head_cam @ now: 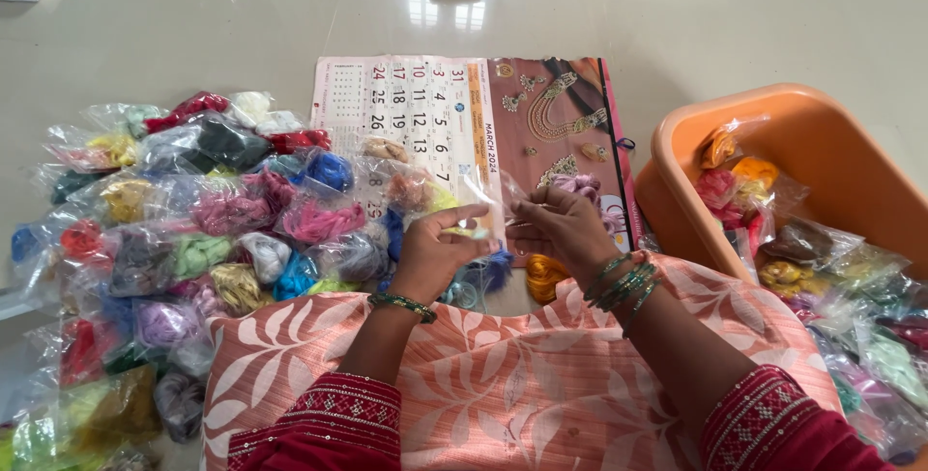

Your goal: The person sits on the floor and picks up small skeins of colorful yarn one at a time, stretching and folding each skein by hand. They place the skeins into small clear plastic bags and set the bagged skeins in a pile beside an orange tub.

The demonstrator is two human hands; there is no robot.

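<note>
A home floor used as a craft sorting spot.

Glossy pale floor tiles reflect window light; a wall calendar lies flat as a mat, with heaps of small clear bags of coloured thread around it and an orange plastic tub holding more.

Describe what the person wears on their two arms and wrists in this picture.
Both arms have dark red sleeves with white embroidered bands at the cuffs. The left hand has one thin green bangle with gold detail at the wrist. The right hand has a stack of several thin green bangles.
</note>
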